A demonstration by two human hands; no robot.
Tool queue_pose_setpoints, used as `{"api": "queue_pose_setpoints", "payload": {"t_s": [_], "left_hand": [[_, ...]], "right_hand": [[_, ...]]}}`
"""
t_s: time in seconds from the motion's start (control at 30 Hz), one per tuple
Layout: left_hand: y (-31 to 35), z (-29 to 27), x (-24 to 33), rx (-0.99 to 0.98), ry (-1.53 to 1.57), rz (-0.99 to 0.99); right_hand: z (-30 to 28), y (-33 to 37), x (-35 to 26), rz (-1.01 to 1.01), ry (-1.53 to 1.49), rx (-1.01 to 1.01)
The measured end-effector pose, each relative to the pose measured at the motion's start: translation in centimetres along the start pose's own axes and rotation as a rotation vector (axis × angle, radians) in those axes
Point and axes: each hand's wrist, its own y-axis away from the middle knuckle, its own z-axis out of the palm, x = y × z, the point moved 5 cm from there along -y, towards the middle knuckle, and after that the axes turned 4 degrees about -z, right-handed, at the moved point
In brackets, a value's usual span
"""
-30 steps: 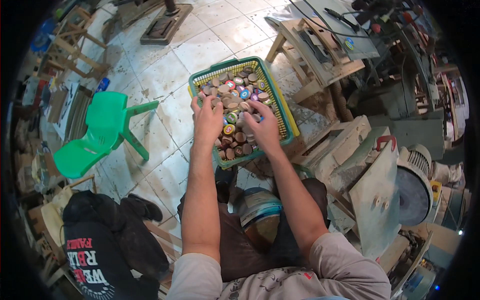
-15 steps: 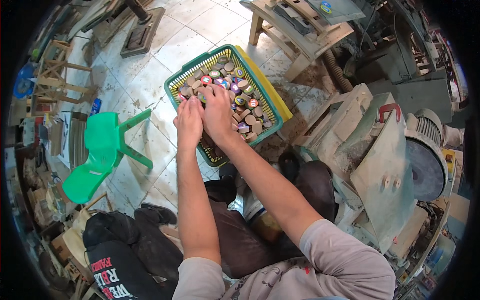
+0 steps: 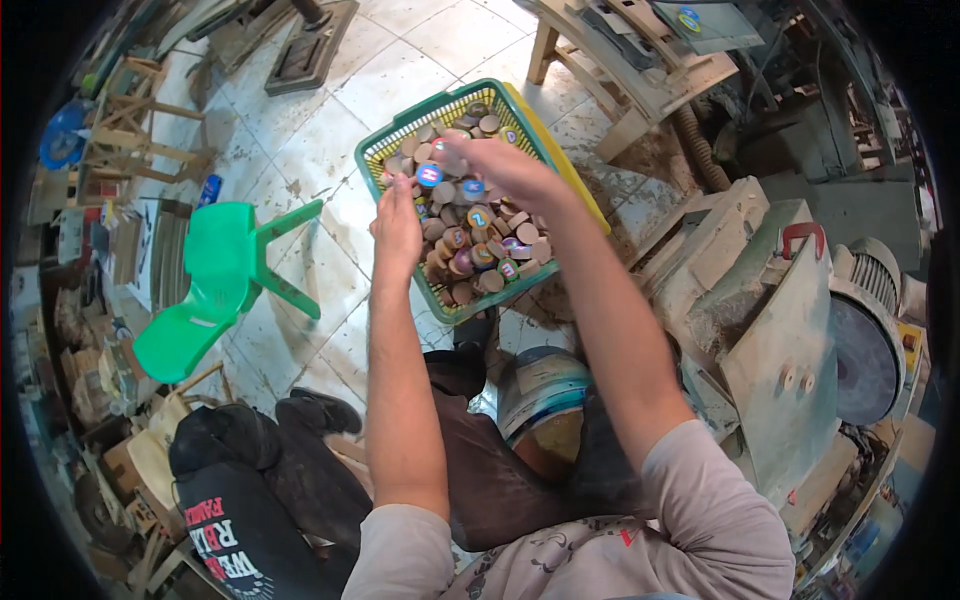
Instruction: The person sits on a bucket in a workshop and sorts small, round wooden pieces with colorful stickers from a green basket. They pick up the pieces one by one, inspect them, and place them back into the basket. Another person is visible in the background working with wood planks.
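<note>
A green and yellow plastic basket (image 3: 389, 130) full of round wooden discs (image 3: 489, 283) is in front of me. Many discs are plain brown; others have coloured faces with letters, such as a blue one (image 3: 429, 175). At the basket's left side, my left hand (image 3: 397, 228) is among the discs, its fingers pressed together and bent; whatever they hold is hidden. Over the far middle of the pile is my right hand (image 3: 505, 168), stretched leftward. Motion smears its fingers, so its grip is unclear.
A green plastic chair (image 3: 222, 262) stands on the tiled floor to the left. On the right is a dusty disc sander (image 3: 850, 345) with a red clamp (image 3: 802, 238). A wooden workbench (image 3: 640, 75) stands far right. A round container (image 3: 545, 400) is between my legs.
My hands were close together over the left part of the pile; now they are apart, the right one farther right. Different discs show on top, and the whole view has shifted slightly.
</note>
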Motion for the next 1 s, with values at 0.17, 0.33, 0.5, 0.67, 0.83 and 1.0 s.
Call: {"api": "queue_pose_setpoints", "payload": {"t_s": [0.17, 0.33, 0.5, 0.67, 0.83, 1.0], "left_hand": [[0.0, 0.2, -0.1, -0.021, -0.006, -0.014], [-0.9, 0.2, -1.2, -0.042, -0.018, 0.081], [1.9, -0.8, 2.5, 0.237, -0.449, 0.324], [3.3, 2.4, 3.3, 0.088, -0.582, 0.288], [2.1, 3.5, 1.5, 0.046, -0.463, 0.327], [0.9, 3.4, 0.8, -0.005, -0.285, 0.204]], "right_hand": [[-3.0, 1.4, -0.8, 0.079, 0.274, -0.060], [-4.4, 3.3, -0.4, -0.015, 0.146, 0.094], [-5.6, 8.7, 0.7, -0.311, 0.209, 0.435], [-6.5, 11.2, 3.9, -0.449, 0.155, 0.634], [-5.3, 10.5, 4.7, -0.414, 0.070, 0.585], [-6.8, 9.9, 4.8, -0.416, 0.044, 0.595]]}}
